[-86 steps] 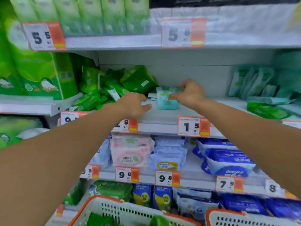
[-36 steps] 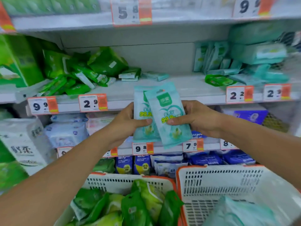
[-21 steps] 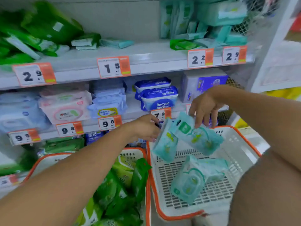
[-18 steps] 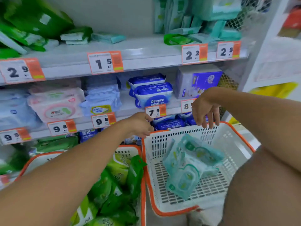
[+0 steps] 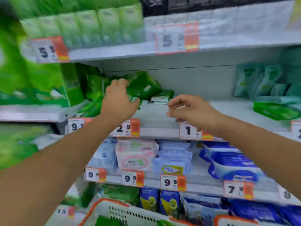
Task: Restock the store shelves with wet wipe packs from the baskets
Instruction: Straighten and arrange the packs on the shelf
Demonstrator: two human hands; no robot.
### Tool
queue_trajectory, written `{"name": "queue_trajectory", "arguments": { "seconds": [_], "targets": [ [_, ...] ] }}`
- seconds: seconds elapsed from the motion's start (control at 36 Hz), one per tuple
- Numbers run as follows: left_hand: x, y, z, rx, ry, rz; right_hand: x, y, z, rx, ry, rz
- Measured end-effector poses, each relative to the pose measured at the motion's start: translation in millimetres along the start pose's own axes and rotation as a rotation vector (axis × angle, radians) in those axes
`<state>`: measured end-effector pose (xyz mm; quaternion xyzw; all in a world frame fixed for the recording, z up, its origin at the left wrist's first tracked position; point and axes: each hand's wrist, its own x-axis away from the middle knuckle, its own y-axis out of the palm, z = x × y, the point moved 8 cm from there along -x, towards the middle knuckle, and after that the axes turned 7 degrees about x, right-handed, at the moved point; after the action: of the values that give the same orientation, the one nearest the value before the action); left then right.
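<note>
Crowding left hand [image 5: 118, 101], green packs [image 5: 143, 87]

Middle shelf [image 5: 156, 118]: heap of wipe packs [image 5: 143, 88] at its left end, small flat packs [image 5: 160, 99] just right of the heap, standing packs [image 5: 259, 82] at the right end, against the back wall. Left hand [image 5: 118, 101] over the heap's front; right hand [image 5: 193, 110] above the shelf's front edge, right of the flat packs. Price tags [image 5: 127, 128] along the front edge. Upper shelf [image 5: 146, 49] above, boxes in a row on it. Lower shelf [image 5: 162, 176] below, soft packs [image 5: 136, 154] side by side. Two baskets [image 5: 117, 209] at the bottom, in front of the shelves.
</note>
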<state>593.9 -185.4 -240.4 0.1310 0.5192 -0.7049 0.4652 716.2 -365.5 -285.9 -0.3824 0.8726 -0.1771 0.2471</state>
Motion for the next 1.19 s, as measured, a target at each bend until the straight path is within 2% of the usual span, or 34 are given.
{"name": "queue_trajectory", "arguments": {
  "seconds": [0.08, 0.17, 0.28, 0.36, 0.44, 0.61, 0.75, 0.83, 0.94, 1.06, 1.14, 1.19],
  "targets": [
    [-14, 0, -75, -0.054, -0.361, -0.100, -59, 43, -2, 0.102, 0.136, -0.103],
    [-23, 9, -126, -0.059, -0.483, -0.178, -103, 81, -5, 0.228, 0.210, -0.182],
    [-35, 26, -164, -0.283, -0.434, -0.359, -157, 118, -4, 0.429, 0.168, -0.159],
    [-43, 29, -180, -0.422, -0.447, -0.432, -186, 151, -1, 0.578, 0.110, -0.197],
    [-54, 29, -197, -0.488, -0.451, -0.487, -213, 170, 5, 0.615, 0.131, -0.183],
    [-66, 40, -210, -0.241, -0.479, -0.568, -253, 178, -3, 0.594, 0.086, -0.155],
    [-75, 46, -220, -0.084, -0.481, -0.485, -254, 179, -9, 0.792, -0.012, 0.088],
    [-73, 43, -219, -0.060, -0.467, -0.437, -247, 172, -21, 0.866, -0.092, 0.075],
    [-60, 44, -200, 0.087, -0.420, -0.483, -223, 147, -33, 0.746, -0.101, -0.009],
    [-56, 29, -169, 0.237, -0.342, -0.383, -184, 109, -29, 0.303, 0.027, 0.027],
    [-58, 9, -134, 0.378, -0.243, -0.300, -154, 84, -29, -0.032, 0.103, -0.006],
    [-61, -5, -115, 0.497, -0.246, -0.222, -133, 70, -28, -0.201, 0.146, -0.053]
  ]
}}
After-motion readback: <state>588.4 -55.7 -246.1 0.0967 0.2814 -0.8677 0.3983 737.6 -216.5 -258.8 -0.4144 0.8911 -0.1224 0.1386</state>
